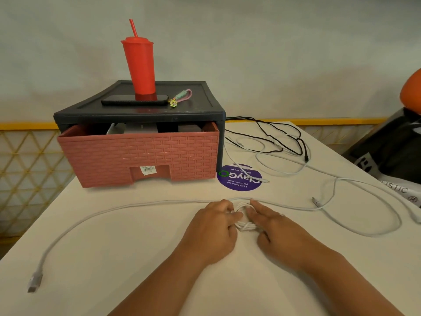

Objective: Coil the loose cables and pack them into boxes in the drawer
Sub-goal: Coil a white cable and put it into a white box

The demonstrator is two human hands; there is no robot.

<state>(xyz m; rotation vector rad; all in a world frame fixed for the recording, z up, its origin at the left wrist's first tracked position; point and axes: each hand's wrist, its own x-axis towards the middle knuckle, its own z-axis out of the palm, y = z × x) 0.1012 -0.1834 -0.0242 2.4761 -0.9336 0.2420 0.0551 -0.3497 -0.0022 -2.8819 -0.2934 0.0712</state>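
Observation:
A small white cable coil (245, 224) lies on the white table (136, 242) between my hands. My left hand (214, 226) pinches its left side with curled fingers. My right hand (275, 226) holds its right side, the fingers curved over the loops. A long loose tail of the white cable (95, 216) runs left and ends in a plug (34, 282). The pink woven drawer (139, 156) stands slightly pulled out of its dark cabinet (141, 112), with boxes (141, 128) showing inside. More white cables (364, 231) and a black cable (280, 137) lie loose at the right.
A red tumbler (140, 65) with a straw, a black phone (134, 101) and a keyring (181, 98) sit on the cabinet top. A purple round sticker (239, 179) is on the table. A dark bag (391, 156) lies beyond the table's right edge.

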